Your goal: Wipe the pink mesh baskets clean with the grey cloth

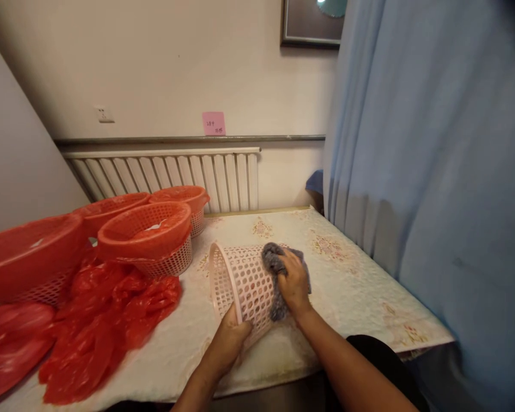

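A pale pink perforated plastic basket [251,283] lies tipped on its side over the table, its open mouth facing left. My left hand [229,337] grips its rim at the near side, with the thumb outside and the other fingers partly hidden by the basket. A grey fluffy cloth [277,297] is bunched under my right hand [295,283], whose fingers close on it. That hand presses the cloth against the basket's outer wall near the base.
Several baskets lined with red plastic bags, such as this one [146,234], stand at the left. Loose red plastic bags [107,320] lie before them on the flowered tablecloth [347,303]. A radiator [184,171] runs along the wall behind. A blue curtain [403,171] hangs at the right.
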`<state>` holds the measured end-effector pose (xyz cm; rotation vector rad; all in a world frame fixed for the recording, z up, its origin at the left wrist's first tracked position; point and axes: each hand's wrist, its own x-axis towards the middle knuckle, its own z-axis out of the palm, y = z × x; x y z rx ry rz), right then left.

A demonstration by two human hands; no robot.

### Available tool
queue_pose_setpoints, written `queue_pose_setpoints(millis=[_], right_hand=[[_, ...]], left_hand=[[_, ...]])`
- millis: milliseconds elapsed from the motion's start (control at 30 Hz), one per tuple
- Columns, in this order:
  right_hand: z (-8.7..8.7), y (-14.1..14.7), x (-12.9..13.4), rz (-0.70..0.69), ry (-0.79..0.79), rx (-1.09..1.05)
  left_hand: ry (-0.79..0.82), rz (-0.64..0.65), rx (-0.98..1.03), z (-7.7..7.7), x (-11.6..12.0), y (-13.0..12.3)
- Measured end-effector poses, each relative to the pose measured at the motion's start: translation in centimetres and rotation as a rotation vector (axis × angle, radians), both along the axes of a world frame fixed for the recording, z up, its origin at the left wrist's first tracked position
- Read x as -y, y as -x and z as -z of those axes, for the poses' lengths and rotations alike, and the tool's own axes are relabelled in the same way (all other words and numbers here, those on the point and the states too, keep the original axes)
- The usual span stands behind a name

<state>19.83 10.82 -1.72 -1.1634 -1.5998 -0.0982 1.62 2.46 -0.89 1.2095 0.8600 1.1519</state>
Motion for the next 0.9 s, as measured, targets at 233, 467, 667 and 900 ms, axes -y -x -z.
queue_pose_setpoints(millis=[233,467,667,900], right_hand=[[2.0,-4.7,-3.2,0.362,0.183,-0.239],[2.4,-3.9,-3.0,0.361,0.174,-0.256],[2.4,-3.9,-3.1,0.348,0.169,-0.261],[3.0,-3.8,-3.6,0.338,0.168,-0.27]], left_hand=[[0.025,0.005,0.021,-0.4,-0.7,0.6],[0.044,0.083,0.085,-1.0,-1.4,1.3],[0.062,0.079,0.073,-1.3,-1.5,1.6],[0.042,0.052,-0.022,-0.1,-1.1,1.4]])
